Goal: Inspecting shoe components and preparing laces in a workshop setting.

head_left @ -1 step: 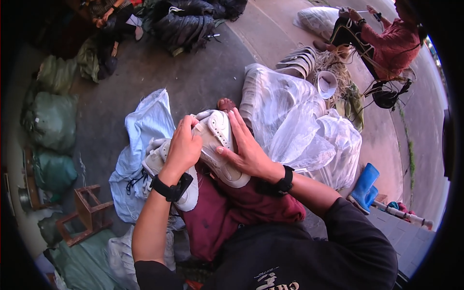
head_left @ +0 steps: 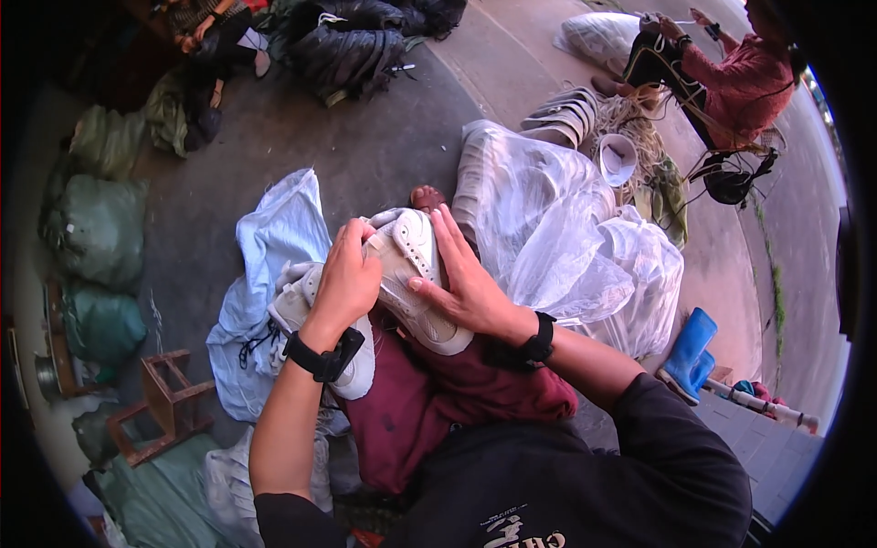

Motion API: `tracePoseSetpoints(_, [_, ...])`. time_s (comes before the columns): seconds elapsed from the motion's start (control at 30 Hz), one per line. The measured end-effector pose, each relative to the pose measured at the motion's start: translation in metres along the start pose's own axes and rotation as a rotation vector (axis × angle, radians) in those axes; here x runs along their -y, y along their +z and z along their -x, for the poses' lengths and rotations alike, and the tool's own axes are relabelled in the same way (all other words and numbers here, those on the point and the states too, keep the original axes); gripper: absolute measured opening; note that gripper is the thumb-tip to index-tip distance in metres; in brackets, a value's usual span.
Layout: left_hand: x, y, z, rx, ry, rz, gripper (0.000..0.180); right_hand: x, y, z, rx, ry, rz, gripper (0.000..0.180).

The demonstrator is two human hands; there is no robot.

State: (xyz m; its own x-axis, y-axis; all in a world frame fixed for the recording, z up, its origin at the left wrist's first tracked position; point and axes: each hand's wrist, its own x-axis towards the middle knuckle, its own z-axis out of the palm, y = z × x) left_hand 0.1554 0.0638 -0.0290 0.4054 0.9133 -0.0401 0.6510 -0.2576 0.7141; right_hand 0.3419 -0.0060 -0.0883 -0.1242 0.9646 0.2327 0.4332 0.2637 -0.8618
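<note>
A pale sneaker (head_left: 416, 310) with a row of lace holes and no laces lies across my maroon-trousered lap. My left hand (head_left: 347, 279) is closed, fingers curled against the shoe's left side. A small beige patch shows by its fingertips; whether it is a held piece or part of the shoe I cannot tell. Along the shoe's right side my right hand (head_left: 466, 283) lies flat, fingers stretched, thumb apart and resting on the upper. A second pale shoe (head_left: 359, 365) lies left of the first, partly hidden under my left wrist.
Clear plastic bags (head_left: 539, 201) of stacked pale pieces stand ahead right, and a light blue cloth (head_left: 279, 228) lies left. A wooden stool (head_left: 169, 393) and green sacks (head_left: 105, 224) line the left. Blue boots (head_left: 690, 356) stand right. One person (head_left: 740, 87) sits far right, another (head_left: 219, 32) far left.
</note>
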Motion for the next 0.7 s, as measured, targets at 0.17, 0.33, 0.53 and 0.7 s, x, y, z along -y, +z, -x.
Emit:
tracePoseSetpoints(0.17, [0.003, 0.006, -0.001, 0.017, 0.048, -0.011, 0.027, -0.01, -0.004, -0.001, 0.045, -0.049, -0.05, 0.09])
tracePoseSetpoints(0.33, [0.017, 0.009, -0.001, -0.007, -0.022, 0.013, 0.028, -0.021, 0.006, -0.004, 0.106, -0.033, -0.135, 0.095])
tracePoseSetpoints(0.53, [0.006, -0.008, 0.02, -0.038, 0.048, 0.041, 0.044, -0.007, -0.003, 0.001, 0.128, 0.003, -0.183, 0.099])
tracePoseSetpoints(0.7, [-0.009, -0.027, 0.046, -0.175, 0.043, 0.32, 0.036, -0.009, -0.013, 0.009, 0.096, 0.127, -0.261, 0.091])
